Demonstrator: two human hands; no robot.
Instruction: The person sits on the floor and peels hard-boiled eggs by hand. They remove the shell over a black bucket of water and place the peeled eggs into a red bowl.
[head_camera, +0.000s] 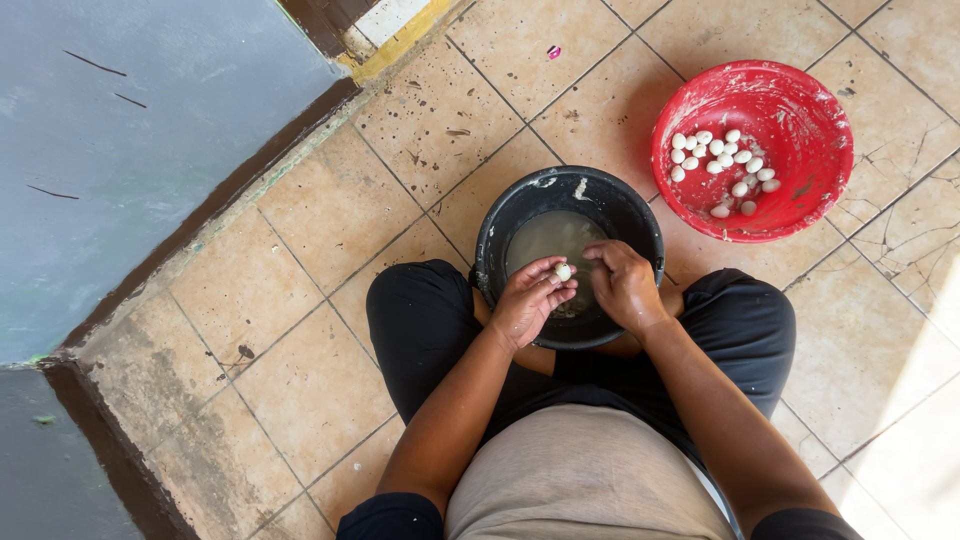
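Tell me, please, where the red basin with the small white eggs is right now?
In the head view, the red basin sits on the tiled floor at upper right, just right of the black bucket and beyond the right hand.

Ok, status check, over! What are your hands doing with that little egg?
Left hand pinching small white egg over black bucket. Right hand beside it, fingers curled. Red basin of white eggs apart. Nothing in the way.
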